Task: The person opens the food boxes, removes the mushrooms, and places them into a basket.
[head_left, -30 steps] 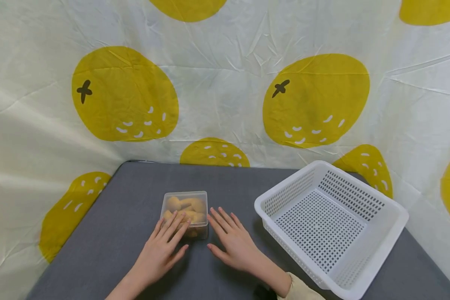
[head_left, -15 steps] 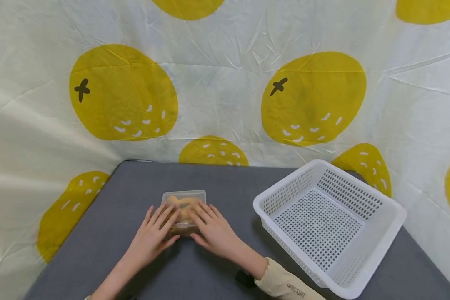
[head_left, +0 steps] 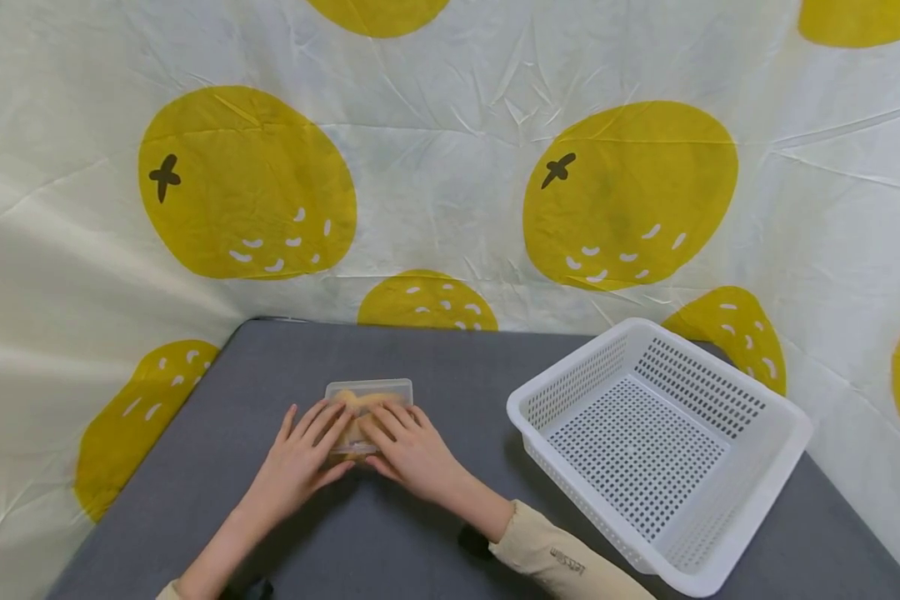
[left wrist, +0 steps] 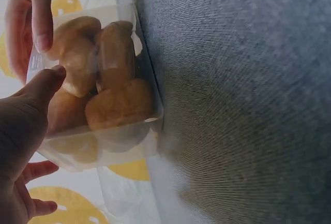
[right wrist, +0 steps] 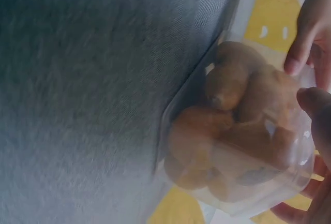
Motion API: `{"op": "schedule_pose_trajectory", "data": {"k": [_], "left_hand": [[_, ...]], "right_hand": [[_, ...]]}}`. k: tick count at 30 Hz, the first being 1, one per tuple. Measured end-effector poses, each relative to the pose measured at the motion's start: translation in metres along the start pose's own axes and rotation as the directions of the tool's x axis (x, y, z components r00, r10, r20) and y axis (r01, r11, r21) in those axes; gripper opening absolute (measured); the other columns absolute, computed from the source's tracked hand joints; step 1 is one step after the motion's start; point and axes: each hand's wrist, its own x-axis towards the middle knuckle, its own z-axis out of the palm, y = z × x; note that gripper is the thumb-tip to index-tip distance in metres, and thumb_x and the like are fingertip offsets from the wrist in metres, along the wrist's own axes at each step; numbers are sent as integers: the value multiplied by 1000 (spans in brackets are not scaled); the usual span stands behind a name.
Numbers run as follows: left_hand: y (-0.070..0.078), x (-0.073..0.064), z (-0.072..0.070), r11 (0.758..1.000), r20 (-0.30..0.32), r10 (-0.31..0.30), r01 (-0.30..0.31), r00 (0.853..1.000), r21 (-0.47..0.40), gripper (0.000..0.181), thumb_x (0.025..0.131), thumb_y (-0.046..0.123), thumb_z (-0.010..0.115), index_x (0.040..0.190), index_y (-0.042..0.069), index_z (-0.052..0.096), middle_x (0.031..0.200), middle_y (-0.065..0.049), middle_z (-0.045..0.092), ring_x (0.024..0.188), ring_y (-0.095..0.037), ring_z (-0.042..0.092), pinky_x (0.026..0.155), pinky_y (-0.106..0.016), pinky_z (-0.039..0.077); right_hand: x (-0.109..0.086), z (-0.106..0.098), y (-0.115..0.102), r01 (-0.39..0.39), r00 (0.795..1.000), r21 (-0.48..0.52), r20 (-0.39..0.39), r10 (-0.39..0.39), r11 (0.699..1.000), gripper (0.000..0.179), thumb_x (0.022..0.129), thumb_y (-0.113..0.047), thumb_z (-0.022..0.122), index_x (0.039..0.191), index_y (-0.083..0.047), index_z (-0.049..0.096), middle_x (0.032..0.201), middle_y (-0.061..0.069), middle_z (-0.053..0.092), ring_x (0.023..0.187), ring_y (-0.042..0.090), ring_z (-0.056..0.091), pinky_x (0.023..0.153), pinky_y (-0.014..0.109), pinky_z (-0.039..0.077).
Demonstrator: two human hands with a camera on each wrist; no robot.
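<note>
A clear plastic box with a lid [head_left: 371, 389] stands on the grey table, packed with several tan, rounded, potato-like pieces [left wrist: 116, 105]. My left hand [head_left: 294, 460] lies over the left part of the lid, fingers stretched forward. On the right part rests my right hand [head_left: 417, 458], its fingers likewise extended and the thumb pointing toward the left thumb. In the left wrist view both thumbs come down at the near top edge of the box [left wrist: 111, 53]. Between them the two hands cover much of the lid in the head view.
A large white perforated plastic basket [head_left: 637, 458] stands at the right, with nothing in it. The grey cloth-covered table [head_left: 450, 367] backs onto a white curtain [head_left: 435, 167] printed with yellow fruit shapes. A small black object [head_left: 475, 542] shows beneath the right wrist.
My right hand has moved left from beside the box onto its lid. The left hand has shifted slightly left and forward. Box and basket stay in place.
</note>
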Motion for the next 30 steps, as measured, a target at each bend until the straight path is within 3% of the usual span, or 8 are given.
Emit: {"op": "schedule_pose_trajectory", "data": {"k": [10,18,22,24,26,30], "left_hand": [[-5,7,-2,998,57,-4,0,998,68,69,88,61,24,125,9,52,123,-12,52,110,-30,48,90,-61,34],[-4,8,-1,995,85,-13,5,996,102,75,89,61,13,124,9,53,124,-12,50,111,-30,46,90,-63,32],[-4,6,0,995,95,-17,8,995,96,76,88,61,10,124,10,53,127,-12,49,114,-31,45,90,-64,31],[-3,5,0,996,108,-20,11,994,88,71,89,61,19,125,10,53,130,-12,47,117,-31,44,90,-64,30],[-3,5,0,996,123,-23,13,992,84,64,87,59,36,125,10,52,133,-11,46,119,-31,43,91,-64,30],[-3,7,-1,996,146,-35,23,989,80,65,73,47,63,126,11,52,134,-10,45,121,-31,43,91,-64,31]], "right_hand": [[2,12,9,90,992,-127,-72,-100,988,44,82,-45,58,118,-22,54,117,-3,56,111,16,52,83,35,44],[4,16,13,149,981,-171,-98,-168,974,38,84,-46,53,116,-24,55,117,-3,57,107,15,52,77,36,43],[5,18,14,199,968,-252,-102,-231,947,34,87,-45,48,114,-25,55,114,-3,57,98,15,54,73,37,44],[4,19,15,224,959,-295,-104,-264,929,34,88,-44,46,114,-24,55,113,-3,57,94,15,55,72,38,45],[4,20,15,243,949,-325,-115,-293,914,34,88,-44,46,113,-23,55,111,-2,58,92,16,56,71,38,46],[5,23,17,263,935,-355,-134,-328,897,32,89,-41,44,112,-22,55,109,-2,59,91,17,57,70,39,47]]}}
